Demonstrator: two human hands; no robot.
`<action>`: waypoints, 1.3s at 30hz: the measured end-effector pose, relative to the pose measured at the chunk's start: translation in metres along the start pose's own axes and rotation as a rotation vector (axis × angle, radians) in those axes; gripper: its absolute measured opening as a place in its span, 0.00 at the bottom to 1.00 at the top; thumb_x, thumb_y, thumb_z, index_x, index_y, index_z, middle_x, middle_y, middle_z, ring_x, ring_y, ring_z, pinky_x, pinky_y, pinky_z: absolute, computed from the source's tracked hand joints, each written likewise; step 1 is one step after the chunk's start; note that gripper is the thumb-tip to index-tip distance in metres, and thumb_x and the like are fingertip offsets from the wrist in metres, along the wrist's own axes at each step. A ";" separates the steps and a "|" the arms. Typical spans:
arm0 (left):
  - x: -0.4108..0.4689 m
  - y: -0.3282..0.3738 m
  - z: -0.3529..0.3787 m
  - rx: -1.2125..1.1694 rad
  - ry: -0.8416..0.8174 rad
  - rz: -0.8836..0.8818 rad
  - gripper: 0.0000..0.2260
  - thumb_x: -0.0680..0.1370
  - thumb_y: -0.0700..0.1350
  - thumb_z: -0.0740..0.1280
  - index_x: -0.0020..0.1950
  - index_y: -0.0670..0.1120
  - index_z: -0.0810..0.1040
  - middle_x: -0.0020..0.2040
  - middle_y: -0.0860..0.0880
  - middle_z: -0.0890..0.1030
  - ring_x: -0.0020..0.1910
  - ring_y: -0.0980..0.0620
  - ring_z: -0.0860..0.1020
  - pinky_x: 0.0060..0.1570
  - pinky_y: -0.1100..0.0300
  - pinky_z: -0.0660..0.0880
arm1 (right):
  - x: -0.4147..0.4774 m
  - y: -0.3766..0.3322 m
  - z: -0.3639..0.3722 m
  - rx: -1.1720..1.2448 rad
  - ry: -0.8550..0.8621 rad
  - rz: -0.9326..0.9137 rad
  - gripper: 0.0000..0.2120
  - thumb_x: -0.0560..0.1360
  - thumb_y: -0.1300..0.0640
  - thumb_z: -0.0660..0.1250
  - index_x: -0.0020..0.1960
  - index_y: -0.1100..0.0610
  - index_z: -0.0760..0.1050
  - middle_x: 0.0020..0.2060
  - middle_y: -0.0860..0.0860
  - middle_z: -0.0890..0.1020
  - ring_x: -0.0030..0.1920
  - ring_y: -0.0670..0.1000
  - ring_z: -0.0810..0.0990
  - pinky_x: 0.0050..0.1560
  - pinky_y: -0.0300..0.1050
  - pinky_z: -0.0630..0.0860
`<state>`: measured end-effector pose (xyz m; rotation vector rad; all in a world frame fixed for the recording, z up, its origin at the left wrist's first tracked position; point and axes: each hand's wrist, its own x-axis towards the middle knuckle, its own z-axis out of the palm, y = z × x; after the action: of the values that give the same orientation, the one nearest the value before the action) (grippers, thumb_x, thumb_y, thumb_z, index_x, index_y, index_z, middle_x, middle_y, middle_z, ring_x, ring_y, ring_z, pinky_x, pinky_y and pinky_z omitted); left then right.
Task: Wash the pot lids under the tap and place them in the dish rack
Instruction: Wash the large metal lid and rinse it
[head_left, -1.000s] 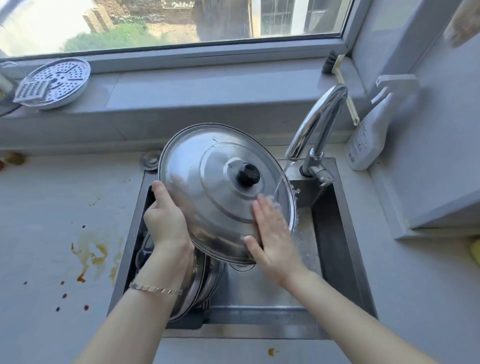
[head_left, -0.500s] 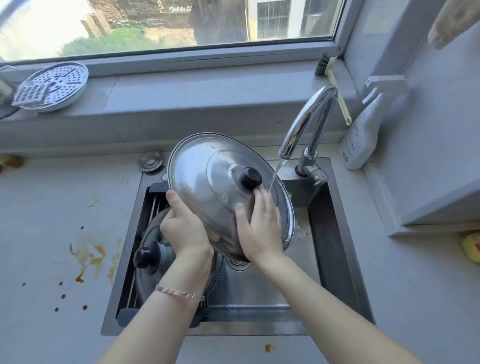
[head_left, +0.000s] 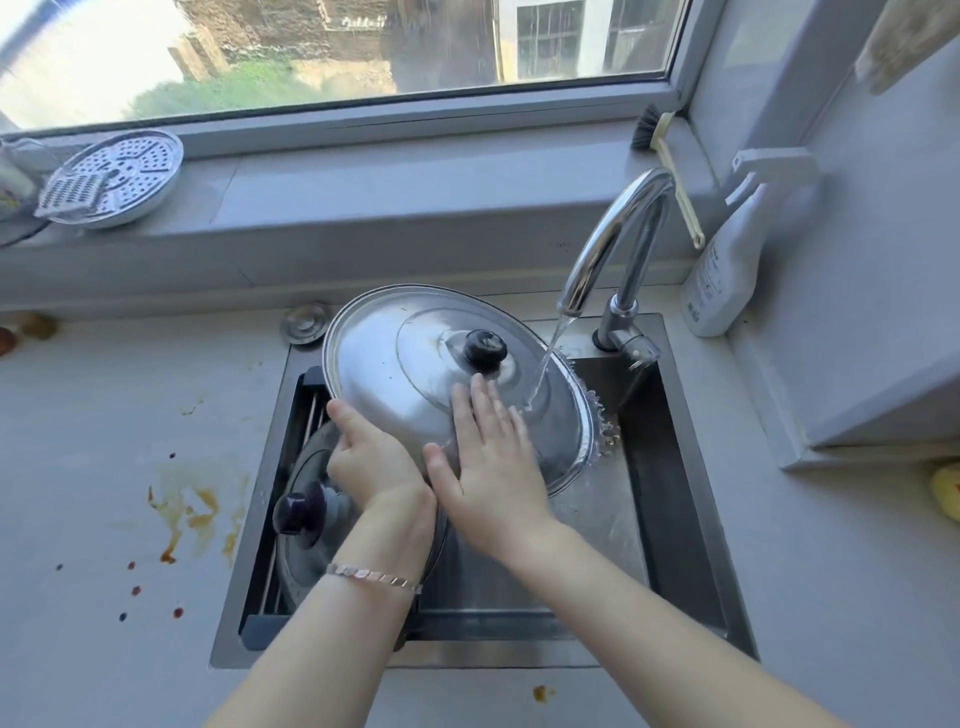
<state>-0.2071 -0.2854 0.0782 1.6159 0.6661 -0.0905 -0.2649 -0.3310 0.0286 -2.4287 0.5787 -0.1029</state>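
A large round stainless-steel pot lid (head_left: 410, 384) with a black knob (head_left: 484, 349) is held tilted over the steel sink (head_left: 670, 467). Its domed top faces up, wet and bright with reflections. A thin stream of water (head_left: 546, 364) from the curved chrome tap (head_left: 613, 244) strikes the dome just right of the knob and drips off the right rim. The left hand (head_left: 371, 457) grips the lid's lower left edge, thumb on top, the rest hidden beneath. The right hand (head_left: 493, 467) lies flat on the dome below the knob, its fingers (head_left: 485, 410) straight and close together. Under the left wrist, which wears a thin silver bracelet (head_left: 371, 574), a second steel lid (head_left: 306, 566) with a dark purple knob rests on the wire dish rack (head_left: 310, 415) in the sink's left part.

The pale grey table (head_left: 93, 415) bears brown stains (head_left: 182, 509) and dark spots at the left. On the window sill (head_left: 389, 202) lie a perforated metal steamer plate (head_left: 117, 176) at the left and a dish brush (head_left: 678, 182) at the right. A white spray bottle (head_left: 727, 270) stands beside the tap.
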 end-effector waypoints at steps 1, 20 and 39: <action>0.002 0.001 -0.001 -0.014 0.004 -0.016 0.24 0.79 0.59 0.54 0.56 0.41 0.78 0.46 0.49 0.77 0.47 0.50 0.75 0.49 0.60 0.71 | -0.001 0.007 -0.002 -0.017 0.001 -0.053 0.41 0.67 0.35 0.37 0.77 0.51 0.45 0.76 0.51 0.43 0.76 0.48 0.39 0.71 0.45 0.33; 0.007 0.007 -0.017 -0.016 -0.093 0.042 0.15 0.80 0.57 0.55 0.45 0.48 0.71 0.37 0.57 0.73 0.35 0.59 0.72 0.31 0.72 0.70 | 0.003 0.072 -0.017 0.150 -0.030 0.139 0.30 0.80 0.45 0.44 0.76 0.58 0.41 0.75 0.47 0.41 0.75 0.46 0.39 0.74 0.43 0.37; 0.020 0.009 -0.026 0.272 -0.356 0.279 0.23 0.79 0.56 0.58 0.28 0.46 0.59 0.23 0.49 0.61 0.21 0.54 0.61 0.22 0.62 0.58 | 0.036 0.133 -0.031 0.449 0.071 0.358 0.21 0.78 0.55 0.60 0.70 0.58 0.66 0.71 0.52 0.64 0.72 0.48 0.61 0.69 0.39 0.55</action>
<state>-0.1948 -0.2535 0.0818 1.8784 0.1552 -0.2663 -0.2893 -0.4576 -0.0292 -1.8658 0.9067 -0.1512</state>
